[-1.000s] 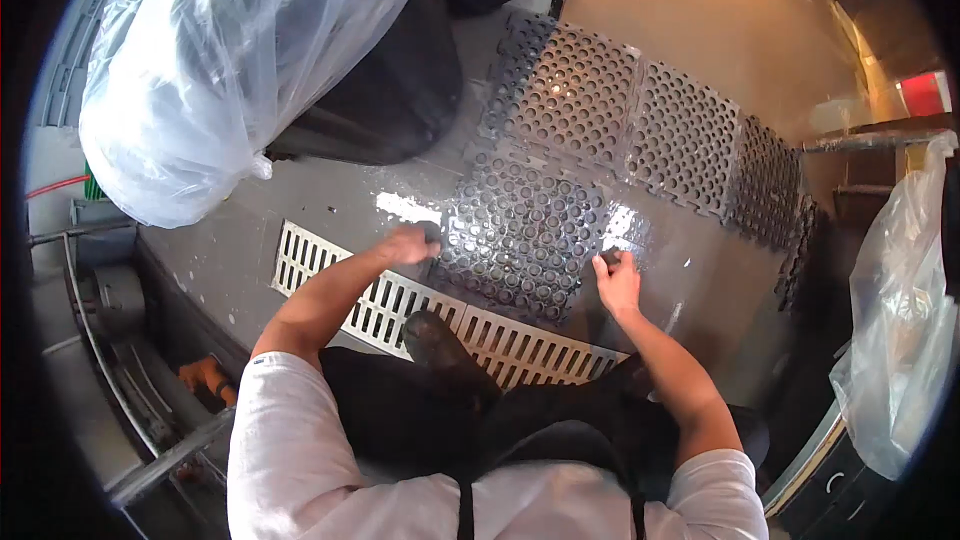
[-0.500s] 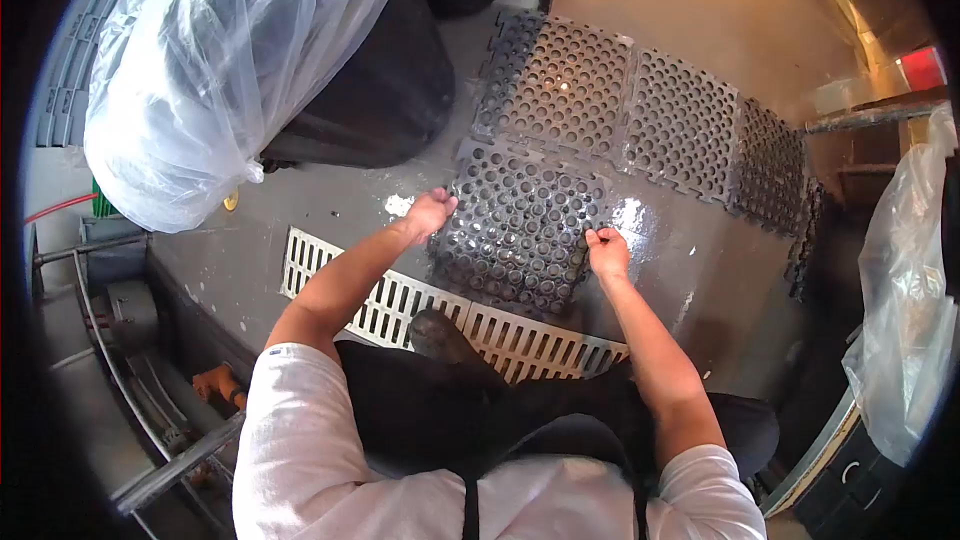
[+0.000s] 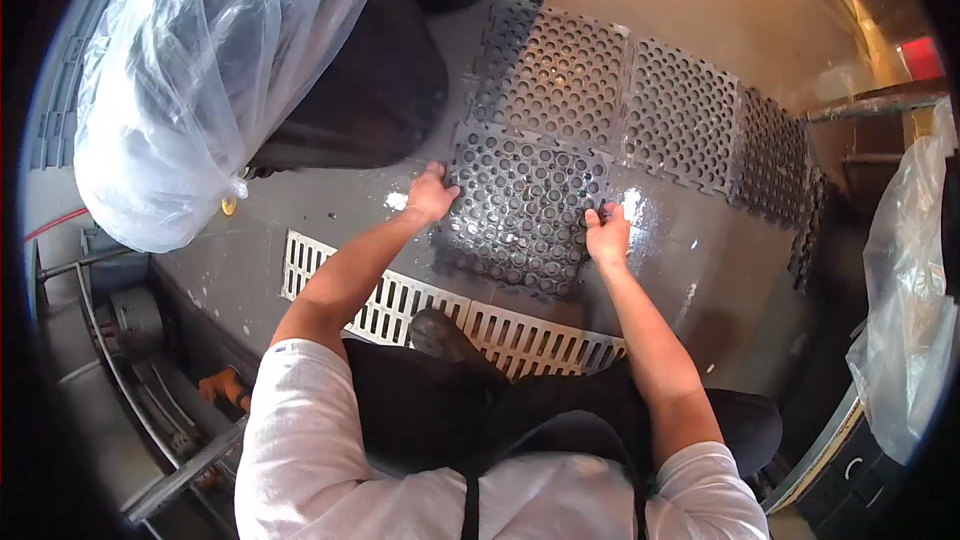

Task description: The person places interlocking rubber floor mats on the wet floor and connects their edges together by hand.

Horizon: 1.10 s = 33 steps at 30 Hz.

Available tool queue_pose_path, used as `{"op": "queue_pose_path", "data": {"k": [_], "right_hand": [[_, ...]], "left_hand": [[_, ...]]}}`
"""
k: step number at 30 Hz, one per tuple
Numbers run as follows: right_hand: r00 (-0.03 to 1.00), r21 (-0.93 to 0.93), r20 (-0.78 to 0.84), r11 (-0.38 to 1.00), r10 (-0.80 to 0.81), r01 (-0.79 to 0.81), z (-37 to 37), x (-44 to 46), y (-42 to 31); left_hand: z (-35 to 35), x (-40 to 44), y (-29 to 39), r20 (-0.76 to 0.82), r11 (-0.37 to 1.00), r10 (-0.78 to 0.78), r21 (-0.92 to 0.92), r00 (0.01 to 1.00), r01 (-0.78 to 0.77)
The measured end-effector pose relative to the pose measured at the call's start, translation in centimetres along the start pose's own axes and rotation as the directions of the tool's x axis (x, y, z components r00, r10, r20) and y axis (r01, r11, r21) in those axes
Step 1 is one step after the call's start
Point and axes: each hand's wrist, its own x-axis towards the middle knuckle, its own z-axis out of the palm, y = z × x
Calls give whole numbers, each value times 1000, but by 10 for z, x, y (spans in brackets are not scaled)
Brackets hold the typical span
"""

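Observation:
A wet black rubber mat tile (image 3: 520, 210) with round studs lies in front of me, between my hands. At its left edge my left hand (image 3: 432, 194) grips the tile with bent fingers. My right hand (image 3: 607, 233) pinches the tile's right edge between thumb and fingers. The far side of this tile meets a row of perforated mat tiles (image 3: 570, 80) on the floor. Its near edge is close to a white slotted drain grate (image 3: 460, 312).
A black bin (image 3: 375, 80) covered by a clear plastic bag (image 3: 190, 90) stands at the left. Metal pipes (image 3: 190, 460) run at the lower left. Another plastic bag (image 3: 905, 280) hangs at the right. My shoe (image 3: 440, 335) rests over the grate.
The tile has shifted away from me, up against the row of tiles. Both hands have moved forward along its side edges. The view has tilted slightly.

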Motion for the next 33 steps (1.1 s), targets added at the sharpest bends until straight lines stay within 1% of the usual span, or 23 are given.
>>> {"op": "queue_pose_path", "data": {"k": [1,3,4,5,8,9,10,12,14,15,17,18,22,26,27,28,30,31,32,33], "right_hand": [[999,-70,-40,998,-1,-2,-19,-22,-35],[975,-120,-120,977,-188,174,-17,-24,-41],[947,-150,-157,954,-281,259,-16,-24,-46],[953,-232,-99,938,-288,259,-17,-22,-51],[884,-393,-41,821,-466,415,-21,-15,-68],[871,-415,0,792,-491,447,-22,-13,-75],[838,-456,45,736,-543,501,-20,-8,-79],[763,-520,143,608,-631,600,-15,2,-89],[774,-561,272,559,-572,610,-9,12,-98],[781,-572,331,545,-530,613,-6,17,-101],[798,-599,428,528,-423,602,-4,21,-104],[800,-608,438,521,-410,599,-3,21,-107],[808,-640,480,493,-342,589,-4,23,-116],[795,-671,534,427,-289,606,-4,26,-118],[790,-675,559,415,-253,610,-7,27,-124],[780,-658,583,432,-226,617,-11,26,-129],[760,-632,624,455,-181,627,-23,29,-139],[743,-591,626,479,-235,649,-23,35,-131],[688,-519,653,476,-316,710,-26,40,-125],[641,-457,664,469,-386,756,-33,44,-115]], "left_hand": [[-8,-6,8,46,998,-12,-63,999,15],[-22,-15,20,99,996,15,-94,995,-6],[-24,-17,23,124,994,30,-111,992,-16],[-20,-16,22,81,996,78,-59,994,-73],[-1,-9,20,-58,964,246,119,968,-238],[5,-6,23,-114,939,310,189,944,-286],[9,-3,27,-166,909,374,262,912,-325],[9,1,42,-187,805,539,400,821,-438],[10,7,57,-77,701,643,460,762,-545],[11,11,64,31,676,625,477,780,-561],[17,15,71,140,671,563,498,814,-550],[19,17,72,194,668,529,506,826,-546],[23,21,73,234,668,495,513,837,-539],[22,18,82,246,627,458,592,854,-506],[23,17,90,242,619,445,612,862,-492],[26,14,98,237,615,433,627,870,-477],[35,3,115,216,636,533,535,818,-556],[42,-3,126,230,669,530,479,816,-569],[51,-9,138,246,697,532,417,810,-584],[69,-6,143,235,772,475,353,848,-529]]}}
